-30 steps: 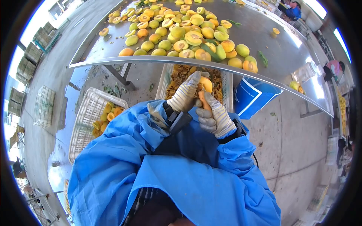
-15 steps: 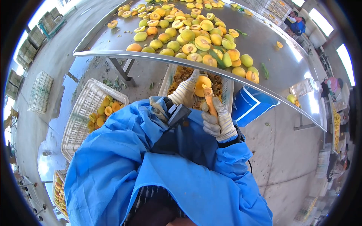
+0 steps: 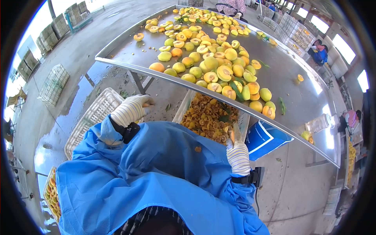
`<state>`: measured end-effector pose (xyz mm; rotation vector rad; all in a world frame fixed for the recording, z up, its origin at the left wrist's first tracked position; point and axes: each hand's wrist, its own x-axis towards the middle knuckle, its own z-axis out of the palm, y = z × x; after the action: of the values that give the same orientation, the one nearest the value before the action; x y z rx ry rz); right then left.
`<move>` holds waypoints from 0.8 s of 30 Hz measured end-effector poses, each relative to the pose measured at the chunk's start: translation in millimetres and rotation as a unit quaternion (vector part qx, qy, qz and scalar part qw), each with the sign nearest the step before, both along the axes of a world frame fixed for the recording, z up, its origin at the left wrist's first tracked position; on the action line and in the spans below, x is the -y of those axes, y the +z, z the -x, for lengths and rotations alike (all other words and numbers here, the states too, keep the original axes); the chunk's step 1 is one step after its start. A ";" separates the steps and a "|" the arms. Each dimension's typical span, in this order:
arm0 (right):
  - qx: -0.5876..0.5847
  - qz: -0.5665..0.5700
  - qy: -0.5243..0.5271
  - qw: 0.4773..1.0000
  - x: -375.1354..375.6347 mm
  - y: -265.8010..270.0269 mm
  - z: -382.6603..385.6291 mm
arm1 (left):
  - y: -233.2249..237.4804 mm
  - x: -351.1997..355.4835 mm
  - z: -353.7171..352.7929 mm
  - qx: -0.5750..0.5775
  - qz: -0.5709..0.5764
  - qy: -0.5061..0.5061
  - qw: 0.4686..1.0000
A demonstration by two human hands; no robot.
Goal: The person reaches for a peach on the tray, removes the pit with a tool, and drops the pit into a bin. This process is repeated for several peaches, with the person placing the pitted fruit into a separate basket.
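My left hand (image 3: 128,111), in a striped glove, is closed above the white crate (image 3: 102,102) at left. Something orange-brown shows at its fingertips, too small to identify. My gloved right hand (image 3: 238,157) is closed around an orange-handled tool (image 3: 233,136), mostly hidden, at the right edge of a crate filled with brown-orange scraps (image 3: 209,117). Whole and halved yellow-orange fruits (image 3: 211,62) lie heaped on the metal table (image 3: 156,39) ahead.
A blue bag (image 3: 263,140) stands under the table's right side. A clear jar (image 3: 318,124) lies on the tabletop. Another crate with fruit (image 3: 51,196) is at lower left. Other people (image 3: 320,53) sit beyond the table. The table's metal edge (image 3: 219,94) crosses in front of me.
My left hand has moved left, away from my right hand, to above the left crate. My right hand has lowered toward the scrap crate's edge. The fruit piece between them is gone from there.
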<state>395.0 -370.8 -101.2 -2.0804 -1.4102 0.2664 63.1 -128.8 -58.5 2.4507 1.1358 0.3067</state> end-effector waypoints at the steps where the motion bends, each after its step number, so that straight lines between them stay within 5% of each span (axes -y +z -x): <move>1: 0.006 0.032 -0.005 0.999 -0.8 0.7 -1.4 | 2.1 -3.9 11.1 -0.040 -0.045 -0.002 0.998; 4: 0.034 0.081 0.041 0.995 -6.9 2.2 -3.6 | 14.5 -21.6 -6.6 0.003 -0.105 -0.011 0.994; 9: -0.018 0.065 -0.001 0.998 -7.8 2.5 2.5 | 27.6 -74.8 -136.1 0.126 -0.194 -0.087 0.969; 16: -0.029 0.020 0.019 0.999 -8.1 -24.3 -9.4 | 17.5 -131.2 -274.8 -0.046 -0.215 -0.096 0.971; 19: -0.048 -0.020 0.024 0.998 -6.1 -28.8 -11.4 | 21.4 -147.2 -274.1 -0.082 -0.078 -0.122 0.986; 22: -0.131 0.007 0.004 0.991 -9.6 -17.5 -10.0 | 15.3 -143.4 -245.0 0.146 0.003 -0.030 0.989; 23: -0.158 -0.010 0.001 0.987 -9.1 -17.0 -9.7 | 14.1 -141.1 -236.7 0.236 0.050 0.005 0.970; 24: -0.185 -0.026 -0.002 0.982 -9.3 -17.1 -9.3 | 18.0 -125.0 -225.1 0.370 0.217 0.003 0.903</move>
<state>404.3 -361.5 -118.2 -1.8720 -1.1744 0.5763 288.2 -3.8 -40.5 1.6900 0.7583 0.8047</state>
